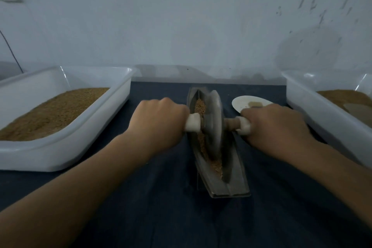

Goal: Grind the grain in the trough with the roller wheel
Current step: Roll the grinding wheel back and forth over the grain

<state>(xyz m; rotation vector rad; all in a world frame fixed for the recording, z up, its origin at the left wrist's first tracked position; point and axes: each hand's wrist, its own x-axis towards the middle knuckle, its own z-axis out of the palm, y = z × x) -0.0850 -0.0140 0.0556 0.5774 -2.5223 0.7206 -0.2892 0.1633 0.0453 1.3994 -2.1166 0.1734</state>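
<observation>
Tan grain (200, 105) lies coarse at the wheel's (214, 125) twelve and six o'clock. Our left hand (161, 119) and right hand (275, 123) grip its handles (192, 123); we judge much remains.

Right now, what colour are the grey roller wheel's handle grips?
White handle grips, tan axle; head view.

The light is dim and bluish, flat all over. My wheel (213, 127) is smeared by motion blur, and my right hand (276, 125) is soft at the knuckles (my left hand (161, 122) looks a little sharper). Small glints sit on the rim of the left tray (64, 73). Faint shadows blotch the wall (181, 26), and straight edges bow near the corners.
</observation>
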